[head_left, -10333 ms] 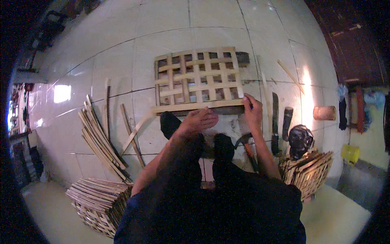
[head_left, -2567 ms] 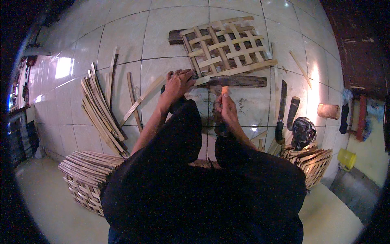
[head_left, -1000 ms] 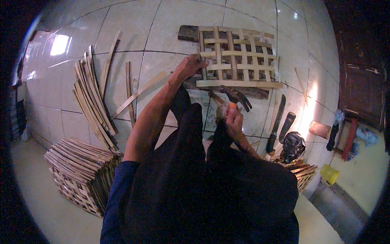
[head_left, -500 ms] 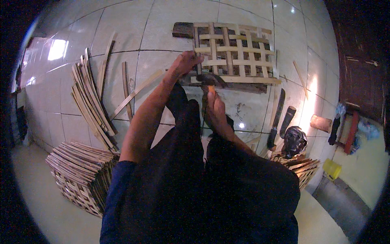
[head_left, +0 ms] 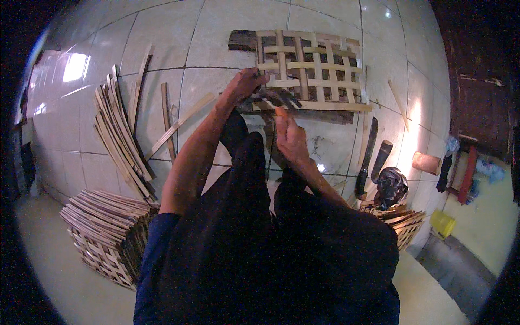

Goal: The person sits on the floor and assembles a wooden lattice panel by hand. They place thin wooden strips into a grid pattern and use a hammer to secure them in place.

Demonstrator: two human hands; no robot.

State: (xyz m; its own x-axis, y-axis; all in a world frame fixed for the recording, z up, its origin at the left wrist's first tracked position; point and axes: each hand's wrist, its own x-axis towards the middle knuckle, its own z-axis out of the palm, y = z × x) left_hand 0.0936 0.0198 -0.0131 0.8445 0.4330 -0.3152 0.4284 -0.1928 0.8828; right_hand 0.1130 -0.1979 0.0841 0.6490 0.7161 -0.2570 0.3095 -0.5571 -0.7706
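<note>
Tan and flat, the woven lattice (head_left: 299,65) lies across dark boards (head_left: 242,40) on the tiled floor (head_left: 233,15); the hammer (head_left: 279,98), lower and farther right a second ago, now has its head up at the lattice's near left corner; the work therefore seems to centre on that spot. The right hand (head_left: 292,137) is closed around the hammer's orange handle; the left hand (head_left: 246,85) is at the lattice's left edge with bent fingers (whether they pinch anything, one cannot tell). Among the containers, a yellow bucket (head_left: 443,223) leans at the far right, its contents out of sight; a crumpled black bag (head_left: 392,187) looks bulky, though what fills it is hidden; it sits just beyond the right-hand woven panels (head_left: 410,226), perhaps touching them.
</note>
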